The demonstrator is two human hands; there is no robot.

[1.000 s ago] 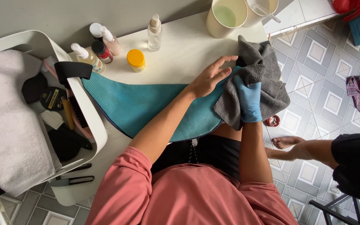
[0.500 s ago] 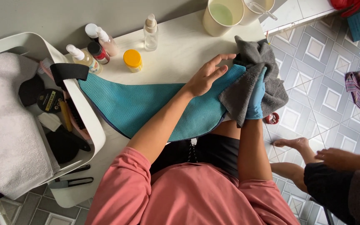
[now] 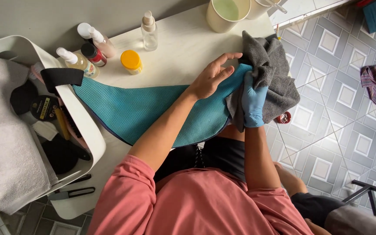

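Head view: a white tabletop (image 3: 183,48) against a grey wall, above patterned floor tiles (image 3: 327,109), is spanned by a teal mesh cloth (image 3: 131,111) pressed flat under the open bare left hand (image 3: 212,78), while a grey towel (image 3: 273,74) is gripped by the closed blue-gloved right hand (image 3: 253,102) at the table's edge.

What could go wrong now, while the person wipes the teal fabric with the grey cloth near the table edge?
The grey cloth hangs partly over the table edge, so it may slip to the floor if the gloved right hand loosens. The teal fabric is pressed only by the bare left hand, so it may slide. The cream cup stands close to the cloth; a wide wipe might knock it.
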